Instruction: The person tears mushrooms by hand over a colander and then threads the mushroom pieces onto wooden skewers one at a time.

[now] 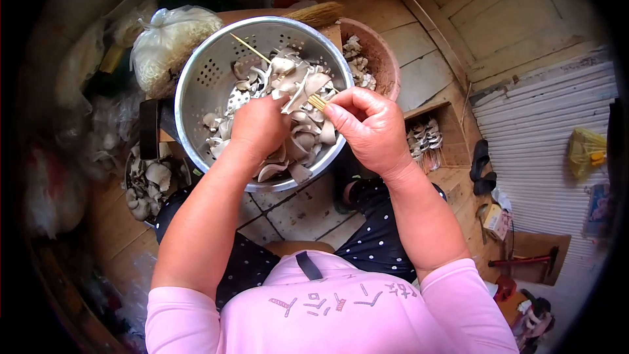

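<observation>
A perforated metal colander (185, 101) holds torn pieces of grey-white oyster mushroom (304, 141). My left hand (261, 126) reaches into it, fingers curled down at a mushroom piece (298, 94); its fingertips are partly hidden. Between the thumb and fingers of my right hand (372, 126) is a small bundle of thin wooden skewers (317, 101), their ends pointing left over the mushrooms. One separate skewer (250, 47) leans among the pieces near the colander's far wall.
A pink basin (386, 59) with mushroom scraps stands behind at right, near a straw broom (318, 13). Skewered mushrooms (426, 139) lie in a wooden box at right. More mushrooms (154, 180) and a tied plastic bag (171, 42) are at left.
</observation>
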`<action>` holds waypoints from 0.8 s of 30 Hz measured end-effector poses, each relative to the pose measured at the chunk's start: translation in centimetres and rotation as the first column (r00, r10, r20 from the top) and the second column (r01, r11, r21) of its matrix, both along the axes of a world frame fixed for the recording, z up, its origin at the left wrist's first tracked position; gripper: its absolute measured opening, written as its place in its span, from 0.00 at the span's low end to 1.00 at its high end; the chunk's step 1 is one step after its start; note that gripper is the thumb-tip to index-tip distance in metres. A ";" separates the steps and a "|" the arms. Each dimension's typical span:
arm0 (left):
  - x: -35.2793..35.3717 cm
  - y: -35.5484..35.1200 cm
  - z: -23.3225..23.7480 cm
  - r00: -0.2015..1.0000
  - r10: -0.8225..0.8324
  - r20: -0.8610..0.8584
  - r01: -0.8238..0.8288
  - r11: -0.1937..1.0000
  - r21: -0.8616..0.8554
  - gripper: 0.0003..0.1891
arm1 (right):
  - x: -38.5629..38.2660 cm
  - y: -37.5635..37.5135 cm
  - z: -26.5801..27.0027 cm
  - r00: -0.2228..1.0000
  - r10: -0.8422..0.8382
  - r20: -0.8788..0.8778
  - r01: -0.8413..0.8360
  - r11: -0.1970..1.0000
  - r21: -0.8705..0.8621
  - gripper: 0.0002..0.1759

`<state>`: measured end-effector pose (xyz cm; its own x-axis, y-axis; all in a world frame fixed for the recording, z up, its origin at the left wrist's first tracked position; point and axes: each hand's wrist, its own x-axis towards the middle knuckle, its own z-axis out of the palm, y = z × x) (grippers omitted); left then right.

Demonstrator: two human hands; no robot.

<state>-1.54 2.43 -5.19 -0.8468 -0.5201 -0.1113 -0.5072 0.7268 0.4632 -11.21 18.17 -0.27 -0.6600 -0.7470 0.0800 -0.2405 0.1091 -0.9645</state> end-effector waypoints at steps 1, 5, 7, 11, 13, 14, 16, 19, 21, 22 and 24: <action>-0.2 -0.8 -0.6 0.997 -0.014 0.074 0.013 1.000 0.017 0.15 | 0.0 0.1 0.1 1.000 -0.003 0.002 0.003 1.000 -0.001 0.05; 0.6 -1.2 -1.1 1.000 0.001 -0.005 -0.001 0.989 0.149 0.18 | 0.0 0.1 0.7 0.999 0.013 -0.031 -0.012 1.000 0.004 0.04; 0.6 -0.8 -1.4 1.000 -0.002 0.017 -0.001 0.989 0.146 0.18 | 0.1 0.0 0.7 0.999 0.024 -0.029 -0.024 1.000 0.004 0.04; -0.3 -0.6 -1.6 0.988 -0.068 0.135 0.055 0.993 0.101 0.19 | 0.2 -0.2 0.1 0.999 0.028 -0.029 -0.028 1.000 -0.003 0.04; -0.1 -0.5 -1.5 0.983 -0.104 0.152 0.093 0.993 0.074 0.19 | 0.2 -0.2 0.1 0.999 0.029 -0.033 -0.029 1.000 -0.002 0.04; -0.1 -0.5 -1.4 0.975 -0.140 0.174 0.134 0.990 0.047 0.18 | 0.2 -0.2 0.2 1.000 0.006 -0.011 -0.006 1.000 0.013 0.05; 0.1 -0.5 -1.5 0.983 -0.125 0.131 0.124 0.992 0.011 0.18 | 0.2 -0.1 0.3 1.000 -0.016 0.011 0.016 1.000 0.026 0.05; 0.6 -0.6 0.0 0.993 -0.074 0.097 0.077 0.996 -0.037 0.17 | 0.2 -0.2 0.4 1.000 -0.016 0.002 0.016 1.000 0.011 0.05; 0.7 -1.2 0.0 0.994 -0.038 0.102 0.043 0.998 -0.049 0.16 | 0.4 -0.3 0.6 1.000 -0.019 -0.018 0.019 1.000 0.000 0.05; 0.7 -2.4 -0.8 0.990 0.113 -0.087 -0.091 0.970 0.225 0.15 | 0.3 -0.3 0.5 1.000 -0.018 -0.019 0.018 1.000 -0.001 0.05; 0.3 -3.6 0.0 0.857 0.479 -0.187 -0.198 0.643 0.740 0.11 | 0.2 -0.2 0.4 0.999 -0.014 -0.033 0.015 1.000 0.015 0.05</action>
